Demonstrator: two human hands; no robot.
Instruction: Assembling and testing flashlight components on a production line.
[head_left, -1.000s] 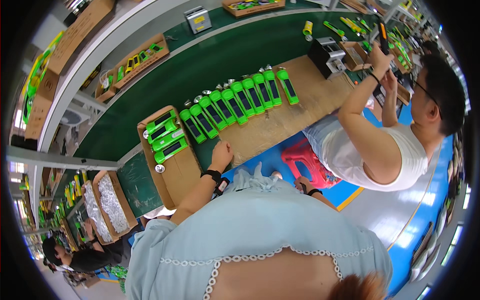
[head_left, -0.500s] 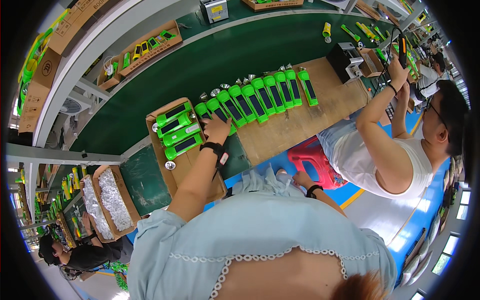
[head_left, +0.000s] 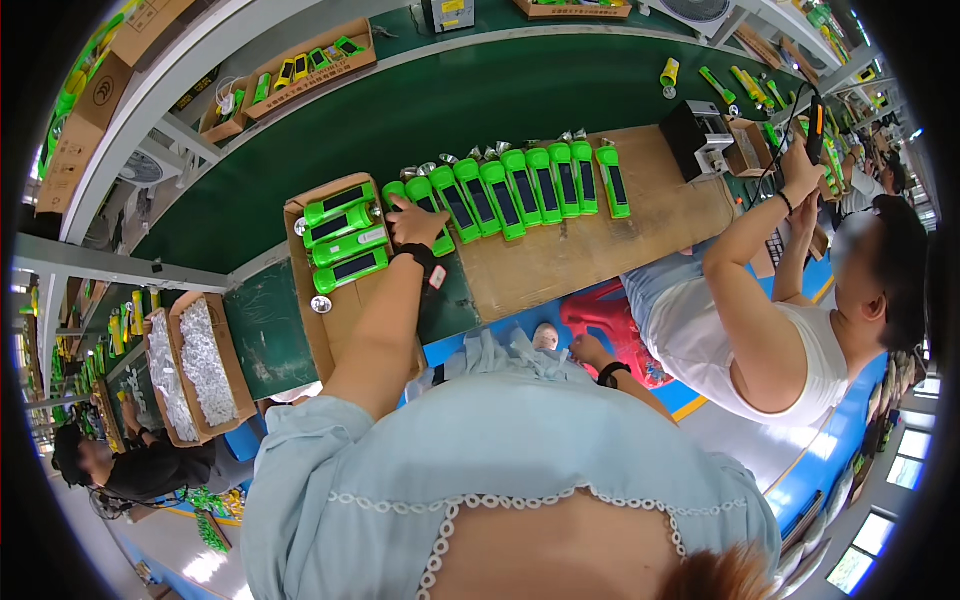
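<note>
A row of green flashlights with dark solar panels point(head_left: 506, 200) lies side by side on the bench, their silvery reflector heads pointing away from me. My left hand point(head_left: 415, 224), wearing a dark wristband, reaches over the left end of the row. Its fingers wrap around an end flashlight point(head_left: 428, 205), covering part of the panel. Just left of that hand stands an open cardboard box point(head_left: 345, 300), where several more green flashlights point(head_left: 338, 226) lie crosswise, some with reflectors hanging out. My right hand point(head_left: 592, 352) stays low by my lap, below the bench edge, its fingers curled with nothing visible in them.
A brown board point(head_left: 560, 258) lies under much of the row. Beyond its right end stands a black device point(head_left: 694, 140). A co-worker in white point(head_left: 775, 340) sits at right by a red stool point(head_left: 612, 325). Boxes of clear small parts point(head_left: 207, 365) stand at left.
My left hand has slid a little farther away from me along the end flashlights, toward their heads. The whole view has shifted slightly. My right hand remains by my lap.
</note>
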